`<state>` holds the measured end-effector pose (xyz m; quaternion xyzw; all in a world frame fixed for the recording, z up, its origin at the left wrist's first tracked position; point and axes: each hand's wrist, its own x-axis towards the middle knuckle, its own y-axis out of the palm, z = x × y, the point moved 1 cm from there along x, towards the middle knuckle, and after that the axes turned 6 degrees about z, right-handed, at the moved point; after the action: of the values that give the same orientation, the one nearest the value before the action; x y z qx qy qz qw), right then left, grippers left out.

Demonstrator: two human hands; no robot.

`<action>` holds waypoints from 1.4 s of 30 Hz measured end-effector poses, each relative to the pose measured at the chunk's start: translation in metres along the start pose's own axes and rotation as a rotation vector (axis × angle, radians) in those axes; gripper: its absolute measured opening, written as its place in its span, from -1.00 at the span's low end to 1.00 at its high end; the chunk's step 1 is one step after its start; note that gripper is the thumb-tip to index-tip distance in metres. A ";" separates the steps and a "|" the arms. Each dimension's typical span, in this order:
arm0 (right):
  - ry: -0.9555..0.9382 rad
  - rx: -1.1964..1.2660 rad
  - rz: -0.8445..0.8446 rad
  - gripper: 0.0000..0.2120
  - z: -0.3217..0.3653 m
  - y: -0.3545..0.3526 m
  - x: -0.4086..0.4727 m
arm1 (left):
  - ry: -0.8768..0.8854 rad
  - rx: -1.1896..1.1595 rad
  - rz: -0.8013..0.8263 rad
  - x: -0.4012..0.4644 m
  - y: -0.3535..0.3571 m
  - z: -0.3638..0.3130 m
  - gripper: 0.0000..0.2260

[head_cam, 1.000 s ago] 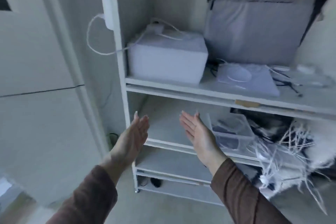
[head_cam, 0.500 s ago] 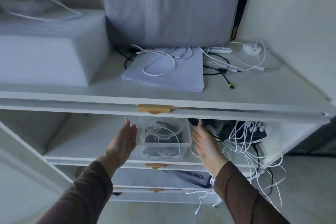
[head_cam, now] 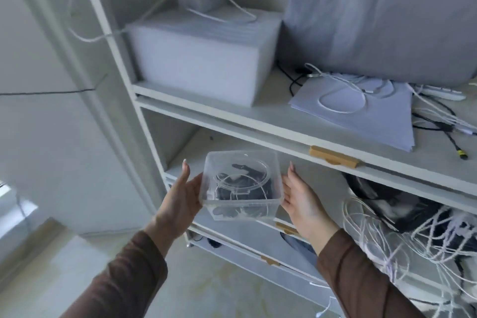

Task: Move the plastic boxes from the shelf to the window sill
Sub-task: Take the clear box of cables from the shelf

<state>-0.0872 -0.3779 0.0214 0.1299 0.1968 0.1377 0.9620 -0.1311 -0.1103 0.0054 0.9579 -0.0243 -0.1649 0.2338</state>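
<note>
You are holding a clear, roughly square plastic box [head_cam: 241, 188] between both palms, in the air just in front of the white shelf unit [head_cam: 258, 126] and level with its second shelf. Your left hand [head_cam: 180, 200] presses flat against the box's left wall with the fingers pointing up and away from you, and your right hand [head_cam: 300, 197] mirrors it on the right wall, so the box is pinched between open palms rather than wrapped by curled fingers. Through the clear lid you can see coiled white cable and dark items inside the box. Both forearms wear brown long sleeves [head_cam: 361, 281]. On the shelf above the box sits a large white foam block [head_cam: 204, 59] with a white cord [head_cam: 219, 10] looped across its top; to its right a grey fabric bag [head_cam: 382, 15] leans against the back wall, and in front of that lies a stack of white paper [head_cam: 361, 113] with a white cable ring on it. A small tan clip [head_cam: 333, 157] is fixed to the front edge of that upper shelf. To the right of your right hand, a tangle of white cables [head_cam: 413, 240] spills from the second shelf. The floor below is pale and partly blurred.
</note>
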 end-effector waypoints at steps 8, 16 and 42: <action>0.161 -0.122 0.327 -0.27 -0.077 0.275 0.069 | 0.148 -0.033 -0.331 -0.152 -0.226 -0.072 -0.29; 0.334 -0.180 0.508 -0.25 -0.235 0.585 0.156 | 0.246 -0.143 -0.583 -0.283 -0.516 -0.110 -0.30; 0.587 -0.543 0.687 -0.14 -0.632 1.062 0.450 | 0.279 -0.600 -1.103 -0.294 -1.111 -0.041 -0.24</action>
<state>-0.1781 0.8734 -0.3720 -0.1113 0.3614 0.5218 0.7647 -0.4299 0.9319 -0.3775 0.7351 0.5496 -0.1344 0.3734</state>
